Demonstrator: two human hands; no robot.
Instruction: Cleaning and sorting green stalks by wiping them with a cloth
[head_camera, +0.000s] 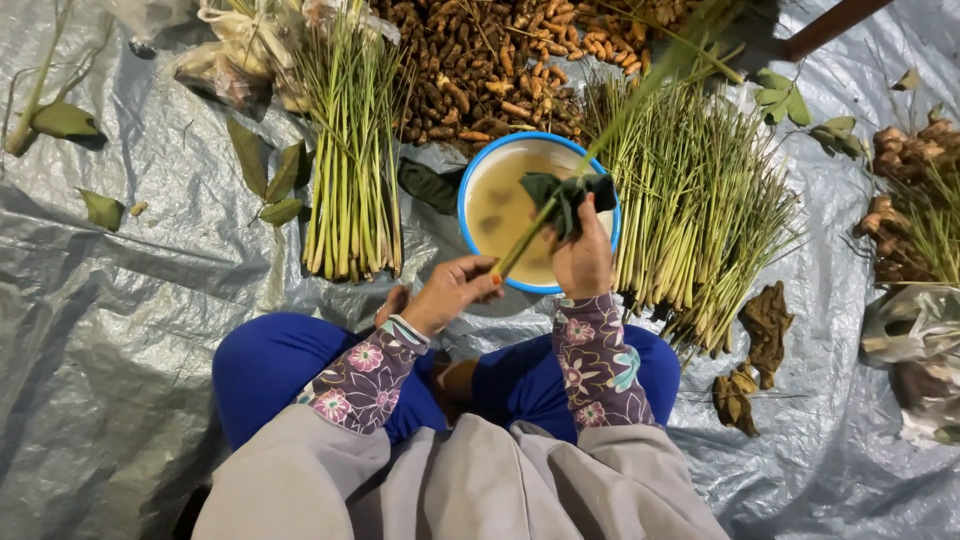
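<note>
My left hand grips the thick lower end of a lemongrass stalk that slants up to the right over a blue-rimmed basin of cloudy yellowish water. My right hand holds a dark green wet cloth wrapped around the same stalk, above the basin. Both forearms wear floral sleeves, and my knees in blue trousers frame the basin's near side.
Lemongrass bundles lie left and right of the basin. A pile of turmeric roots sits behind it, more roots at far right. Loose leaves, dried brown leaves and plastic bags lie on the grey tarp.
</note>
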